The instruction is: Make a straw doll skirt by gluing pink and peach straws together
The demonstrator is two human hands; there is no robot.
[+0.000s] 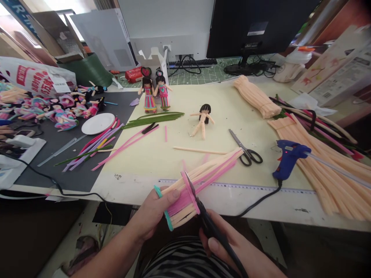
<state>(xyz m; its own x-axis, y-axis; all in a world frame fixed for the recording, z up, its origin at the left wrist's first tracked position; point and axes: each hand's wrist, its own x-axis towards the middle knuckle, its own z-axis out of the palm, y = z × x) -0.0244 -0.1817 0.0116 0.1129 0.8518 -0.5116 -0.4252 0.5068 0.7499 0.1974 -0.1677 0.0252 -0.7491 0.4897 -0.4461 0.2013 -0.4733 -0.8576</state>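
Observation:
My left hand [155, 210] is closed round a bundle of pink and peach pipe cleaners [203, 175] that fans out up and to the right over the table edge. A teal band and a pink band cross the bundle near my fingers. My right hand [224, 241] grips black scissors [207, 222], whose blades meet the bundle at the pink band. Both hands are below the front edge of the pale yellow table [162, 154].
A second pair of scissors [246, 148] and a blue glue gun [286, 158] lie to the right, by stacks of peach pipe cleaners [324, 162]. An undressed doll [203, 117], two dressed dolls [155, 94], loose coloured stems [98, 144], a white plate [97, 123] and a monitor [255, 27] are beyond.

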